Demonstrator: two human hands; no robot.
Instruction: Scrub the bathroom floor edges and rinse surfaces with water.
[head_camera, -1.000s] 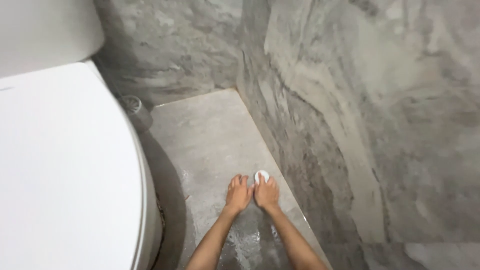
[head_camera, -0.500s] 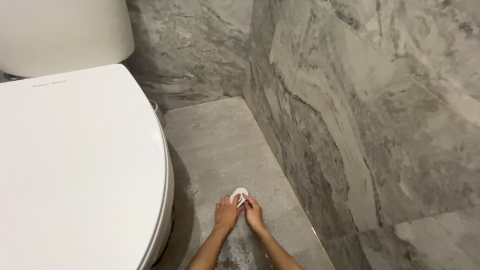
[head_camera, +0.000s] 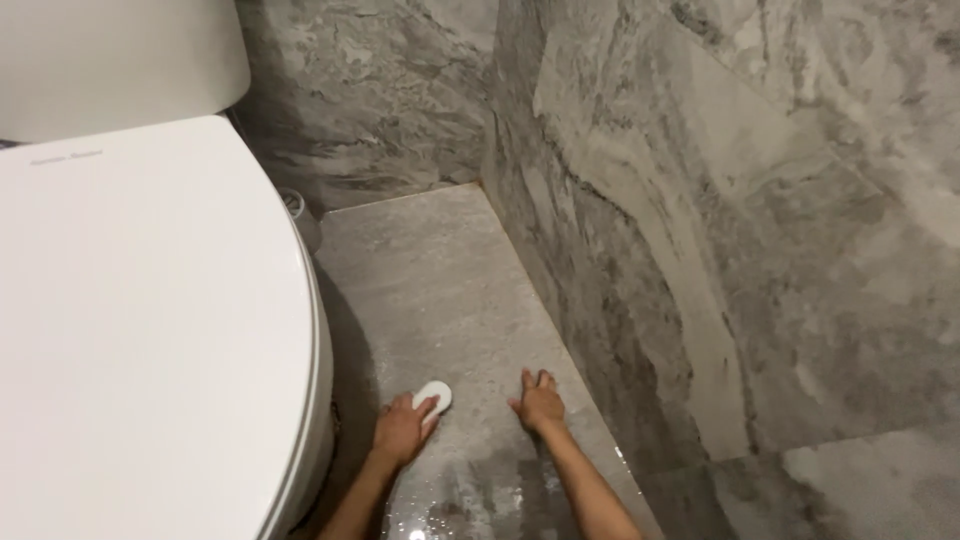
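The left hand's grip closes its fingers over a small white oval pad, pressed to the wet grey floor just beside the white toilet. The right hand lies flat and empty. Firm, overlapping strokes along the base should work best.

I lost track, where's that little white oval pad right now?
In the head view, the white oval pad lies on the wet grey floor under the left hand, beside the toilet.
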